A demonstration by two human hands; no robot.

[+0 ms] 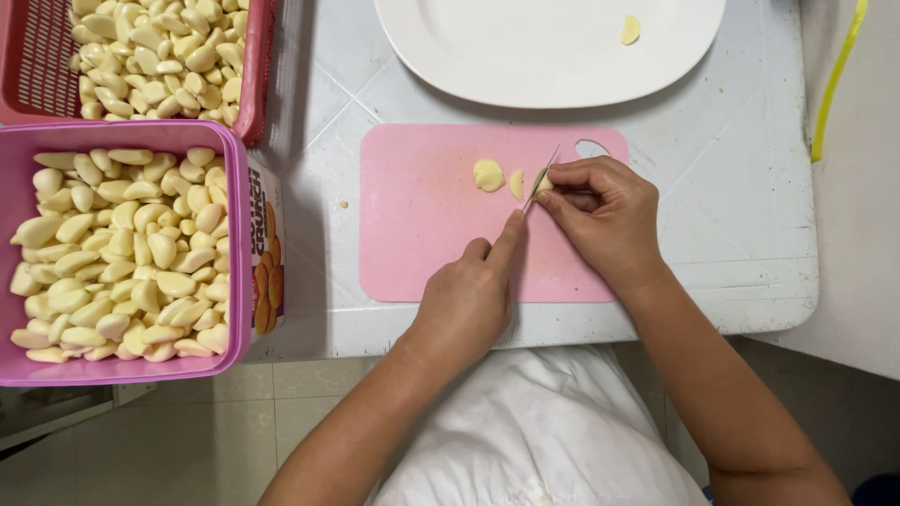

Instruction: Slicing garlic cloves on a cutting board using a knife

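White tiled surface (731, 187) seen from above, with pale floor tiles and a white apron (534, 431) nearest the camera. Just beyond, two bare forearms reaching forward onto a pink cutting board (422, 234). Left hand (469, 300) closed round the handle of a thin knife (553, 157), forefinger stretched along the back of the blade, blade seen edge-on and angled away. Right hand (605, 211) pinching a small garlic clove (545, 181) against the board at the blade's side, fingertips bunched close to the edge. Two cut slices (487, 175) lying flat just left of the blade. Judging from this: best done with the right fingertips tucked back from the edge, knuckles guiding the blade, clove pressed flat so as not to roll, and short, even downward strokes with the tip kept low; main risk a nicked fingertip, given how little of the clove shows. Farther off, a white oval plate (525, 56) holding a single garlic slice (631, 29) near its far rim. To the left, a pink tub (236, 187) heaped with peeled cloves (122, 253), a printed carton (265, 262) against its side, and behind it a red mesh basket (253, 84) with more cloves. At far right, a yellow strip (837, 75) running down a pale wall.
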